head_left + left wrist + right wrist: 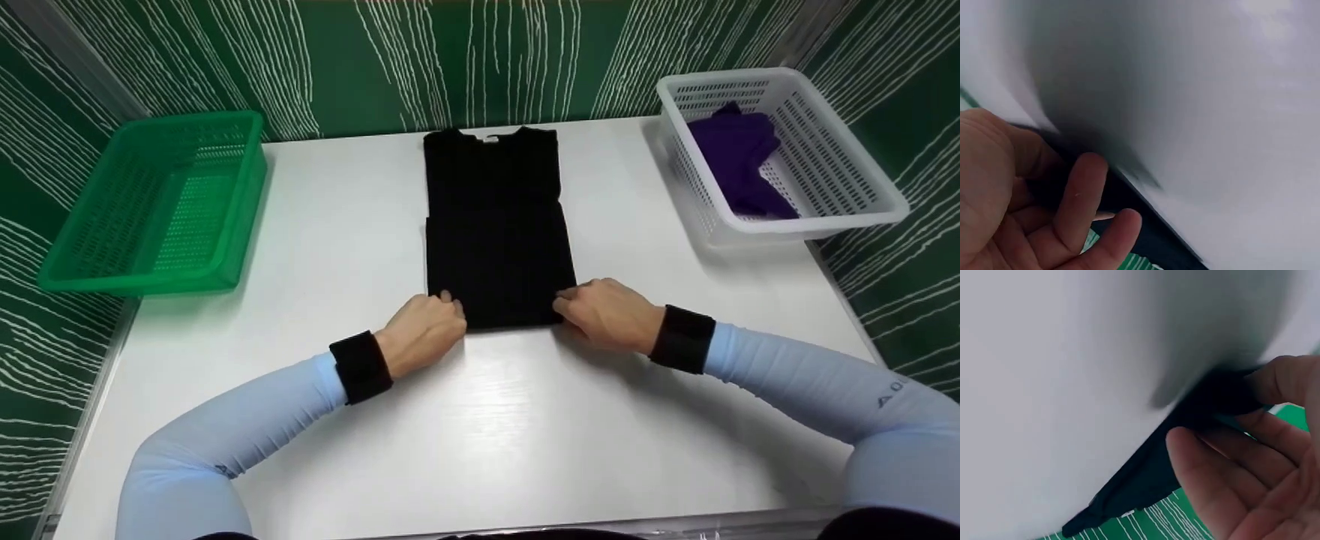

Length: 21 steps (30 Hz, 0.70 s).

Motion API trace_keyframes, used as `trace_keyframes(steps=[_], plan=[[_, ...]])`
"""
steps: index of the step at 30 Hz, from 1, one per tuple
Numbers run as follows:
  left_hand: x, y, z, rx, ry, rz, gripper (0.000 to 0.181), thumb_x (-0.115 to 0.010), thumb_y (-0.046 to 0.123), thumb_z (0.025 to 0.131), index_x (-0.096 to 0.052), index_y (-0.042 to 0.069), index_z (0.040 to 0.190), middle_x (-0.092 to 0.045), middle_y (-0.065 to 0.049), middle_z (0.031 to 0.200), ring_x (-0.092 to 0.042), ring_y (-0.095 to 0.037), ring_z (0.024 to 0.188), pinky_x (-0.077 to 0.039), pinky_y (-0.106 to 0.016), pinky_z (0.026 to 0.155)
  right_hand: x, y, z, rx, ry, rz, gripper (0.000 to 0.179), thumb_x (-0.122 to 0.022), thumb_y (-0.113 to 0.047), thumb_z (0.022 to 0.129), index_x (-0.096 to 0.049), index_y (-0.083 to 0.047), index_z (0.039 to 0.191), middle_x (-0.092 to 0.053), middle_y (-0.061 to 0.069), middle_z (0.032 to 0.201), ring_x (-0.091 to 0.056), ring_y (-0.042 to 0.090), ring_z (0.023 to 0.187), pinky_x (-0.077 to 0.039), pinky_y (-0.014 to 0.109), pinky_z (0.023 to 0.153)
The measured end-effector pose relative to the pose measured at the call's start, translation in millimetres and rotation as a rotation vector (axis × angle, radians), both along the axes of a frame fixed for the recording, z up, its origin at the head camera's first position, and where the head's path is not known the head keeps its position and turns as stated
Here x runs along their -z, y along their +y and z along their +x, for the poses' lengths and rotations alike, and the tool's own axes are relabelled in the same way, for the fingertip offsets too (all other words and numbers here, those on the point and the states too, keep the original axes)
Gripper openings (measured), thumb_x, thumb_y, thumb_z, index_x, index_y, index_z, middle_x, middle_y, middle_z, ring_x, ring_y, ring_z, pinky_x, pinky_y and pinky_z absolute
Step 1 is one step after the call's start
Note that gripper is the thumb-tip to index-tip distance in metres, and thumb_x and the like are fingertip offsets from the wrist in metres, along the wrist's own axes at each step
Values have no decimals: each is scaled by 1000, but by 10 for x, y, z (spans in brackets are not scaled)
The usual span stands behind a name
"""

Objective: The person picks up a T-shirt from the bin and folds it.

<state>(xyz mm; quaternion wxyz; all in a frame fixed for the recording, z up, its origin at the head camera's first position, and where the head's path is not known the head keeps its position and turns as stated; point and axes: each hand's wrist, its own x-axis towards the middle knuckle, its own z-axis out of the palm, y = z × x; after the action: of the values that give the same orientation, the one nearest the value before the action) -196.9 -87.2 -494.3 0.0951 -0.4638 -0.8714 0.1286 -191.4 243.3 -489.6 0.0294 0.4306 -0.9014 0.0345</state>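
A black T-shirt (pixel 495 225), folded into a long narrow rectangle, lies on the white table (pixel 480 442), its neckline at the far edge. At its near left corner, my left hand (pixel 424 331) pinches the hem with curled fingers. My right hand (pixel 609 313) grips the near right corner in the same way. The left wrist view has the black fabric (pixel 1168 242) between thumb and fingers, close over the tabletop. In the right wrist view, the thumb and index finger hold the dark cloth (pixel 1145 472) at its edge.
A green plastic basket (pixel 232 247) stands at the left of the table. At the far right is a white perforated basket (pixel 847 221) with a purple cloth (pixel 739 161) inside. Green panels with white streaks (pixel 345 67) border the table's back and sides.
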Motion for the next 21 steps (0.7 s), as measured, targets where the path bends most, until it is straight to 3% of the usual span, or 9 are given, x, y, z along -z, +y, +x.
trace_keyframes(steps=[5,9,12,15,21], plan=[[-144,-48,160,35,-299,119,26,-69,-8,91,-65,8,70,-50,3,61,-39,-9,54,-47,-30,42,-193,28,96,1,-235,-64,29,-77,-4,83,-53,-15,71,-52,-8,63,-46,5,59,-45,29,52],[-319,-95,264,36,-565,168,28,-67,-10,90,-58,9,71,-34,8,62,-31,-9,55,-31,-22,46,-353,61,125,-31,-468,-61,17,-74,-10,84,-63,-17,74,-58,-11,65,-47,0,60,-44,23,56],[-429,-119,326,42,-734,180,24,-65,-7,94,-62,9,76,-36,10,62,-36,-6,53,-30,-18,47,-423,83,140,-47,-654,-15,11,-72,-12,89,-69,-17,80,-63,-13,71,-51,-3,65,-46,21,62],[-556,-139,355,72,-859,186,20,-63,-2,97,-66,8,81,-42,10,63,-40,-3,52,-34,-16,50,-501,101,165,-48,-800,34,13,-67,-13,93,-64,-18,81,-56,-17,72,-49,-3,67,-43,19,64],[-1014,-200,234,125,-1023,248,18,-61,4,99,-77,10,95,-57,12,70,-50,2,57,-43,-18,59,-862,150,141,-87,-946,-29,20,-62,-9,96,-52,-14,80,-43,-16,70,-45,-5,62,-38,16,62]])
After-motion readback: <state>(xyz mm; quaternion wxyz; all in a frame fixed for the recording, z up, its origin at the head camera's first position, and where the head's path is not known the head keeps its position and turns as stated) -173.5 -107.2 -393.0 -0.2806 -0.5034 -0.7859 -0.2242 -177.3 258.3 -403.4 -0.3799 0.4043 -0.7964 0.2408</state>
